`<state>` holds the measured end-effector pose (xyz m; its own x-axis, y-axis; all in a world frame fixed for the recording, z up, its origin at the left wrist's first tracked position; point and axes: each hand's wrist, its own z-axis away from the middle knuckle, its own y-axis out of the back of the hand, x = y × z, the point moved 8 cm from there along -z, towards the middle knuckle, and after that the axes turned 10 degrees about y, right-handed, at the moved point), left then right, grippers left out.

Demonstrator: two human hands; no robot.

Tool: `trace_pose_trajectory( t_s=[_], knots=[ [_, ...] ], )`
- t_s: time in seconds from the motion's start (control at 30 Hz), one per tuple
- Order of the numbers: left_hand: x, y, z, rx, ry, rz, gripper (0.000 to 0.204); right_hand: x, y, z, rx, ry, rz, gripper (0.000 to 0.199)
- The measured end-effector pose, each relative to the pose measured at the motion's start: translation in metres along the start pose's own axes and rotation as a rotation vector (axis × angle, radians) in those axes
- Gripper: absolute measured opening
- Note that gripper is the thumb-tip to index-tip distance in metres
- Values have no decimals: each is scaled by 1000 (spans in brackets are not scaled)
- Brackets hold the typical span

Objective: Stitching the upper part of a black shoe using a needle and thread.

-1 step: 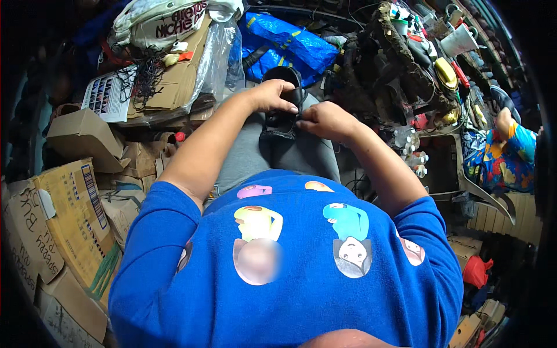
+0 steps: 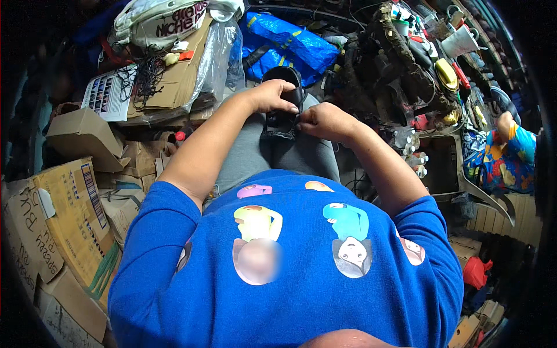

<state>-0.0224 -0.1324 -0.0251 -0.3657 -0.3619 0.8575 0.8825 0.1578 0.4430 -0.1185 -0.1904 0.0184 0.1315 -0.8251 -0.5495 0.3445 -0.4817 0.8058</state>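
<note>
A black shoe [image 2: 279, 129] rests across my lap, on grey trousers [image 2: 246, 149]. My left hand [image 2: 272, 96] grips its upper part from the left, with the thumb pressed on the shoe near its opening. At the shoe's right edge my right hand [image 2: 326, 120] is closed, thumb and forefinger pinched together against its side. Whatever lies between those fingertips is hidden or too small to make out. Part of the shoe is covered by my left hand.
Cardboard boxes [image 2: 78, 200] crowd the left side. Beyond the shoe lies a blue bag [image 2: 290, 43]. A cluttered work stand [image 2: 400, 69] with tools and a white mug [image 2: 459, 42] is at the far right. Small bottles [image 2: 415, 156] stand near my right forearm. Another person's colourful clothing [image 2: 505, 162] shows at right.
</note>
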Motion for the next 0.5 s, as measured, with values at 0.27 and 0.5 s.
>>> trace_pose_trajectory(
  t_s=[0.27,0.5],
  knots=[
    [-10,3,4,124,37,-99,34,8,14,72,170,-103,-357,20],
    [22,4,30,-255,38,179,43,12,26,85,473,-46,-376,17]
  ],
)
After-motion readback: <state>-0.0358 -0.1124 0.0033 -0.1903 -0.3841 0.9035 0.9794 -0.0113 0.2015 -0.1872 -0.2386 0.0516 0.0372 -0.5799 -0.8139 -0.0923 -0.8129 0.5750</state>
